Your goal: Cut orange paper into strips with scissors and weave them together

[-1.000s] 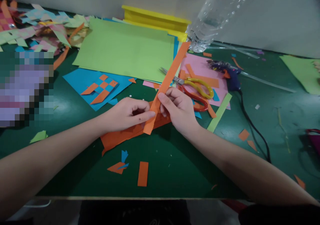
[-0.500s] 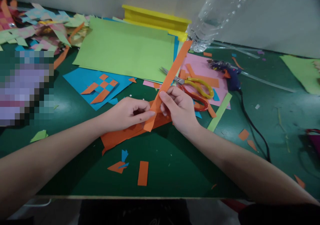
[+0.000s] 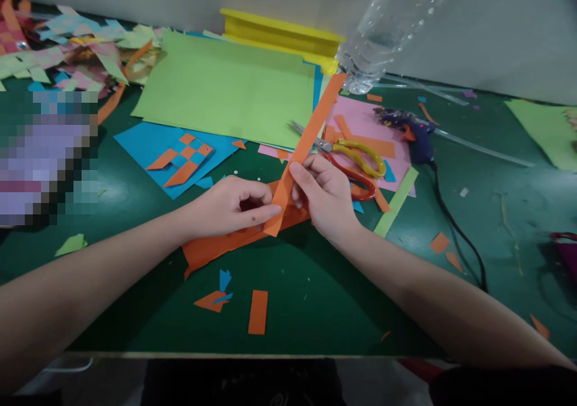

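Between my two hands is a long orange paper strip (image 3: 311, 134), slanting up to the right. My left hand (image 3: 234, 203) pinches it near its lower end, thumb on top. A little higher, my right hand (image 3: 325, 197) grips the strip between thumb and curled fingers. Under my hands lies a larger orange paper piece (image 3: 220, 244) on the green table, partly hidden by them. Just beyond my right hand rest scissors (image 3: 360, 157) with yellow and red handles. To the left, a woven orange and blue paper fish (image 3: 187, 157) lies on blue paper (image 3: 144, 145).
Green paper sheets (image 3: 225, 87) are stacked at the back, before a yellow holder (image 3: 279, 33). A clear plastic bottle (image 3: 383, 27) leans there. At right sits a glue gun (image 3: 419, 139) with its cord. Paper scraps (image 3: 258, 313) lie near the front edge; a blurred-out device (image 3: 40, 160) is at left.
The lower end of the orange strip and my left thumb have shifted slightly to the right. Both hands keep hold of the strip; the other things stay put.
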Available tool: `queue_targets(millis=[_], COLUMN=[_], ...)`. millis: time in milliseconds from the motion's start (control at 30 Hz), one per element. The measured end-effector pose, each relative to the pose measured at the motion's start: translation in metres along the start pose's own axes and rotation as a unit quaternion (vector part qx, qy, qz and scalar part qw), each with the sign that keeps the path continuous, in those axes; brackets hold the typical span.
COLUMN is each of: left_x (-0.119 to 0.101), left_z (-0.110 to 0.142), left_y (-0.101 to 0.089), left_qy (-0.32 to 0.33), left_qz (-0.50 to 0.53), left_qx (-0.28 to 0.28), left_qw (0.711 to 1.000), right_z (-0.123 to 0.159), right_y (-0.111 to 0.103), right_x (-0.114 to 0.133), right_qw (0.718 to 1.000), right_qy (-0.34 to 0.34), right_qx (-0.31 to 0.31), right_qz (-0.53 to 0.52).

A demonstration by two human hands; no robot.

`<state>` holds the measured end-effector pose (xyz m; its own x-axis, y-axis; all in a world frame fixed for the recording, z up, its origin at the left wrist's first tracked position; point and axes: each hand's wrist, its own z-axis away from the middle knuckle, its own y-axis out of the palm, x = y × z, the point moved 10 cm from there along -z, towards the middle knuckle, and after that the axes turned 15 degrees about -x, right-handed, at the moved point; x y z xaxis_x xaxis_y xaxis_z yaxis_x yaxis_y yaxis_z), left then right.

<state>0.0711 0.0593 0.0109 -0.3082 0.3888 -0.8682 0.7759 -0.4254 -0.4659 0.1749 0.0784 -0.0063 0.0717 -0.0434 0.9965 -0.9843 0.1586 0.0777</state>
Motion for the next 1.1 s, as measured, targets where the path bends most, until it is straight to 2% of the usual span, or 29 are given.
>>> queue_targets(millis=[533, 800, 1100], left_x=[-0.0001, -0.0036, -0.0041], left_z=[0.0002, 0.0007, 0.0023], left_y=[0.0008, 0.0017, 0.0027], left_qy=[0.004, 0.037, 0.043], left_qz=[-0.024, -0.040, -0.035], left_qx=[0.003, 0.002, 0.008], left_qw=[1.000, 0.999, 0.998], right_z=[-0.0004, 0.0011, 0.0023], right_y=[0.0014, 0.0048, 0.0071], right_x=[0.0003, 0.0022, 0.0028], right_qw=[1.000, 1.000, 0.999], right_qy=[0.000, -0.003, -0.008], right_qx=[0.003, 0.016, 0.027], right_qz=[-0.002, 0.016, 0.029])
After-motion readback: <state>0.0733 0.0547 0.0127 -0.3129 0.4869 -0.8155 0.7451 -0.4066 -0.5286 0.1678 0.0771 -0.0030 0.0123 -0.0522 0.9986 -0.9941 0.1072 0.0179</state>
